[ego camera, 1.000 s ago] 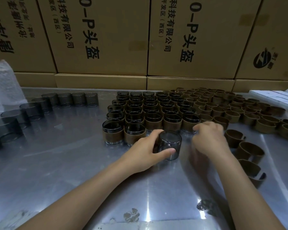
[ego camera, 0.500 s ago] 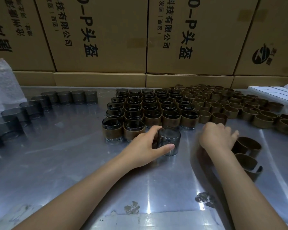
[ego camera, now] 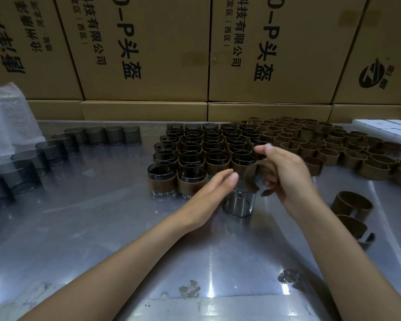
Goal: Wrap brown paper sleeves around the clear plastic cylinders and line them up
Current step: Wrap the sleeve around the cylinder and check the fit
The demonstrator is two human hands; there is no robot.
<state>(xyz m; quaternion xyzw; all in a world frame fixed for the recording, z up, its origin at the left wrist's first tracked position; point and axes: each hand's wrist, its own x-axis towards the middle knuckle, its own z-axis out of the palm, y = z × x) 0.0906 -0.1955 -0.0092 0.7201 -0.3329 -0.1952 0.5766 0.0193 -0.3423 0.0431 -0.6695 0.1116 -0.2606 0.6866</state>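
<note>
Wrapped cylinders [ego camera: 208, 154] stand between bare cylinders [ego camera: 56, 149] left, sleeves [ego camera: 333, 147] right.

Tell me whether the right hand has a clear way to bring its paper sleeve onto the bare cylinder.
Probably yes. The right hand holds the sleeve just above the bare cylinder; the left hand sits beside it, not over its top.

Packing workshop: stacked cartons [ego camera: 146, 49], steel table [ego camera: 79, 228].
</note>
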